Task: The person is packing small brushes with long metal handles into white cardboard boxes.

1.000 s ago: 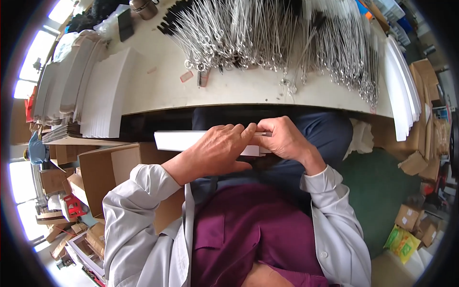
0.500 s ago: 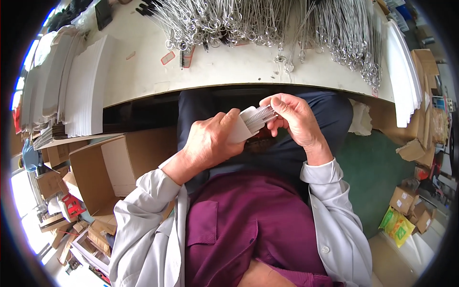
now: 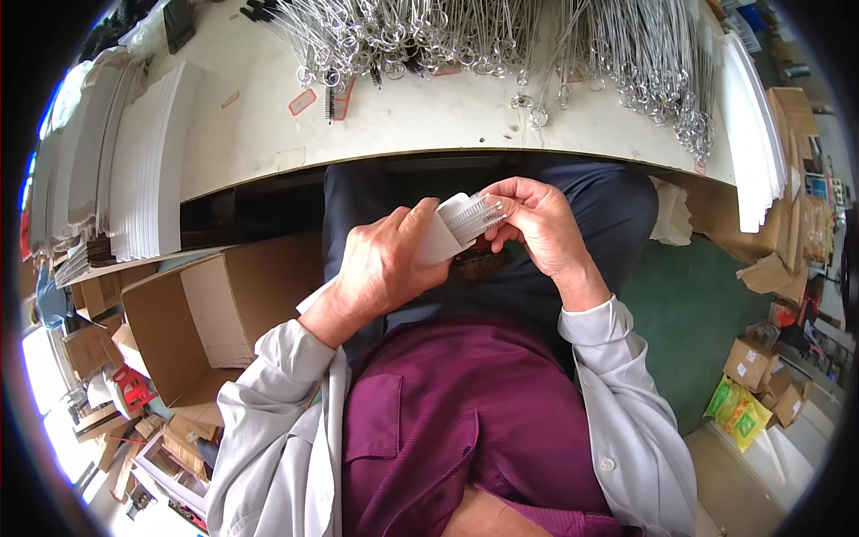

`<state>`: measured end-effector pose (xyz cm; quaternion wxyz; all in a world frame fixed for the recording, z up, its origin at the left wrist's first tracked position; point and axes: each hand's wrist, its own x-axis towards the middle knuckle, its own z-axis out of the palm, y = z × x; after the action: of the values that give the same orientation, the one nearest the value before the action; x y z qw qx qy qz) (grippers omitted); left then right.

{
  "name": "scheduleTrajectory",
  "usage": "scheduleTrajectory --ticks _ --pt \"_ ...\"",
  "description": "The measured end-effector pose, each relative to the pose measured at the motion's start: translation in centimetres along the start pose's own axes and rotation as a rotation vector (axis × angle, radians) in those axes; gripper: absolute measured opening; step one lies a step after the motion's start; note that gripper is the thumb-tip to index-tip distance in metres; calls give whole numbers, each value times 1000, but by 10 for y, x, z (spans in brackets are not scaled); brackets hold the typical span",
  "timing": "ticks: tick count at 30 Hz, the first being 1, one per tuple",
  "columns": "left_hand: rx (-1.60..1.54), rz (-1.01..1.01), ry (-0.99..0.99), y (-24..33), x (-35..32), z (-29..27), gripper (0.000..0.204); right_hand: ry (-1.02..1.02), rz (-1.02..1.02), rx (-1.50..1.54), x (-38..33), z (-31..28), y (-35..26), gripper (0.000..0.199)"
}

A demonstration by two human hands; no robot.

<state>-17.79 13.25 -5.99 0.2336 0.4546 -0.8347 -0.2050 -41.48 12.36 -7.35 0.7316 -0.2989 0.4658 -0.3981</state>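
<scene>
Over my lap I hold a small white card (image 3: 445, 234) with thin metal wires laid across its top edge. My left hand (image 3: 386, 259) grips the card's lower left side, thumb over its face. My right hand (image 3: 535, 225) pinches the card's right end, where the row of wires (image 3: 479, 215) sits. Both hands are below the front edge of the white worktable (image 3: 403, 125). A large heap of metal wire hooks with ring ends (image 3: 501, 45) covers the far part of the table.
Stacks of white cards (image 3: 134, 161) stand at the table's left, another white stack (image 3: 747, 125) at its right. An open cardboard box (image 3: 210, 309) sits on the floor at my left. Small boxes and a yellow-green packet (image 3: 738, 412) lie on the green floor at right.
A second ago my hands held a long white card flat at the table edge. They have since come down toward my lap, and the card is now turned end-on between them.
</scene>
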Motion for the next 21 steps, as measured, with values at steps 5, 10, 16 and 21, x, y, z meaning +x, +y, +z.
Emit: scheduleTrajectory --ticks 5,10,16,21 --pt "12 -49 -43 -1 -4 2 57 43 -41 -27 -2 2 -3 16" --pt "-34 -20 -44 1 -8 2 59 43 7 -36 -1 7 7 14" --pt "25 1 -36 -1 -12 1 61 71 -120 -185 0 12 10 14" --pt "72 39 -11 -4 -1 5 61 124 -225 -398 1 13 -1 17"
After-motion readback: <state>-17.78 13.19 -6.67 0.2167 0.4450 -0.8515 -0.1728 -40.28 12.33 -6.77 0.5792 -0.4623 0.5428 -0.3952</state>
